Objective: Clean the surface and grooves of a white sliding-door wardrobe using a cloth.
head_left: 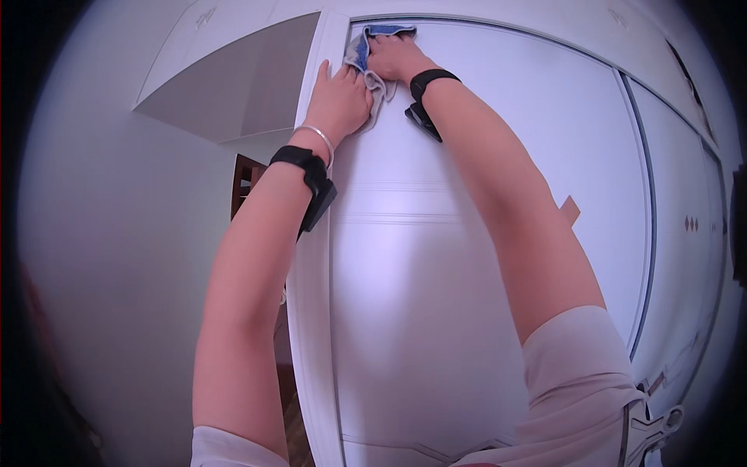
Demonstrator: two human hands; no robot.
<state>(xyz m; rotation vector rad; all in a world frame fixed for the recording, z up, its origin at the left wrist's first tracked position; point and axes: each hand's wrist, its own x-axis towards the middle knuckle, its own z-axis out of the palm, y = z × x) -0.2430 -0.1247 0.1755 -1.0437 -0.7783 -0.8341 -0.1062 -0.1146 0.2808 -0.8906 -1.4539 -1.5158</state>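
Observation:
High on a white sliding door (420,311), a blue-and-grey cloth (391,31) is bunched at the door's upper left corner. My right hand (395,59) grips it, with bent fingers pressing it against the door. Just below and to the left, my left hand (340,103) lies with its fingers stretched upward over the door's edge and the frame beside it. A grey fold of the cloth (377,117) hangs down from behind that hand, and its fingertips touch the cloth. Part of the cloth is hidden by both hands.
A white upright frame (313,311) borders the door on the left. Beyond it are a grey wall (117,257) and an overhead recess (249,86). More sliding panels (677,202) stand to the right. A dark brown wooden piece (244,183) shows behind my left forearm.

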